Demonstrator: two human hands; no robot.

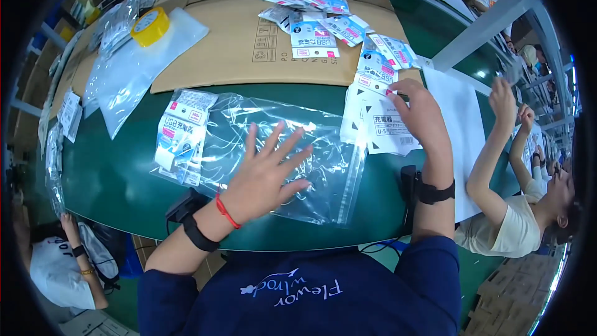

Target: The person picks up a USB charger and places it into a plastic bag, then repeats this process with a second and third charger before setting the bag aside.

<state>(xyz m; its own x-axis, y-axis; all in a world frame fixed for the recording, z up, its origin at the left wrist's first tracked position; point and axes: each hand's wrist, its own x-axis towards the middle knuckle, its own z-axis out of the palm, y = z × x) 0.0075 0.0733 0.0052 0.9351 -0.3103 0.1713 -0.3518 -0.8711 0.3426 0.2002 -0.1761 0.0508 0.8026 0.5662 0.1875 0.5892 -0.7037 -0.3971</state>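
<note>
Clear zip bag point(323, 168) lies flat on the green counter point(106, 174), one blue-and-white packaged charger point(180, 137) inside at its left end. Left hand point(264, 174) presses flat on the bag, fingers spread apart, gripping nothing. Right hand point(420, 112) rests on a stack of white printed cards point(379, 127) just right of the bag, fingers curled on the top card. More charger packs point(329, 22) lie on flattened cardboard point(249, 43) beyond; yellow tape roll point(149, 26) far left.

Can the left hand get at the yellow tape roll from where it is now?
Probably, with a long stretch. The left hand lies flat on the clear bag; the tape roll sits far up-left on cardboard, with nothing standing between.
</note>
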